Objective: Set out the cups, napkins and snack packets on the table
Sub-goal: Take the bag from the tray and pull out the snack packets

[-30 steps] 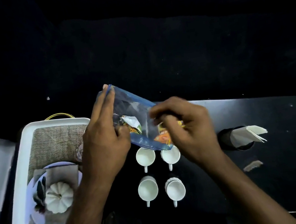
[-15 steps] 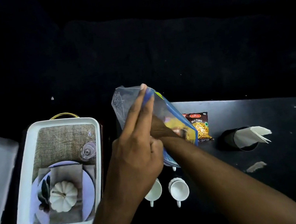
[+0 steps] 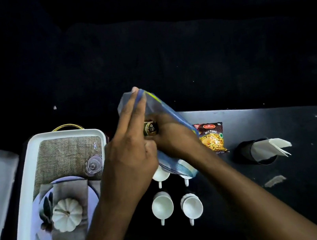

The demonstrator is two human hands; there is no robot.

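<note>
While our left hand (image 3: pixel 128 162) steadies the clear plastic bag (image 3: pixel 169 139) with fingers stretched flat along its side, our right hand (image 3: pixel 173 136) reaches inside it, its grip closed on a small dark packet (image 3: pixel 150 128). The bag hangs above the four white cups (image 3: pixel 162 206), hiding part of the far two. Just right of the bag a snack packet (image 3: pixel 213 138) lies on the table (image 3: pixel 312 178); farther right of the bag, napkins (image 3: pixel 270 148) stand in a black holder (image 3: pixel 246 152). Left of the bag sits a white tray (image 3: pixel 27 223).
</note>
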